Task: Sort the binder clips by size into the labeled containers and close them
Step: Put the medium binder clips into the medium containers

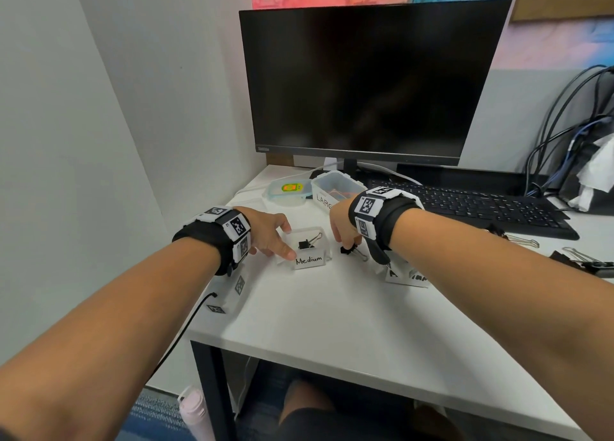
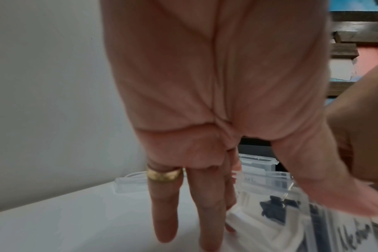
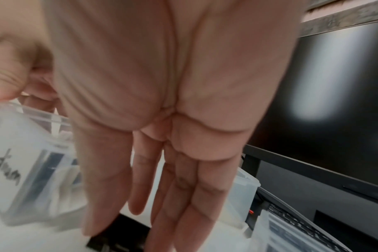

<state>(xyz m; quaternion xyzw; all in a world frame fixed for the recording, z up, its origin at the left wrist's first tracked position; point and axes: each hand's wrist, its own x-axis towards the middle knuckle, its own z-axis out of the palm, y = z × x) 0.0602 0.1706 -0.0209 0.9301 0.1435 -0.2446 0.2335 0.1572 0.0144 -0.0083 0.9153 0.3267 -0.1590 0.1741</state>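
A small clear container labelled "Medium" (image 1: pixel 310 260) stands open on the white desk (image 1: pixel 332 314) with one black binder clip (image 1: pixel 307 243) inside. My left hand (image 1: pixel 288 241) spans its left side, thumb at the far corner and index finger by the label, fingers straight. In the left wrist view the container (image 2: pixel 259 220) and its clip (image 2: pixel 274 204) lie under that hand (image 2: pixel 302 216). Just right of the container, my right hand (image 1: pixel 347 242) reaches down and pinches a second black binder clip (image 1: pixel 349 250) on the desk. The right wrist view shows this clip (image 3: pixel 123 228) dark at the fingertips (image 3: pixel 138 209).
A clear container labelled "LARG…" (image 1: pixel 337 188) stands behind, with a lid bearing a green-yellow sticker (image 1: pixel 287 191) to its left. More binder clips (image 1: pixel 584 261) lie at the right near the keyboard (image 1: pixel 481 204). A monitor (image 1: pixel 368 81) fills the back. Another paper label (image 1: pixel 408 276) shows under my right wrist.
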